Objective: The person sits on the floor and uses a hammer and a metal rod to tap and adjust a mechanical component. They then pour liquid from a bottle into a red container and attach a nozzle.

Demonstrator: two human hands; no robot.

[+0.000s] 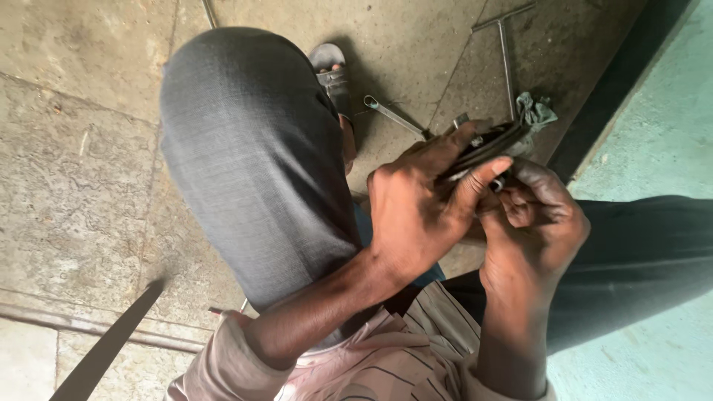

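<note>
Left hand [416,212] grips a dark flat metal part [486,145]; right hand [531,223], at three o'clock, is clenched on its lower end, spanner [394,116] lying at twelve.

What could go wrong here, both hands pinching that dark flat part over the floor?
The left hand and right hand crowd the dark flat part; a slip could pinch a thumb. If the grip fails, it may drop onto the stone floor among the wrench and T-handle tool.
</note>
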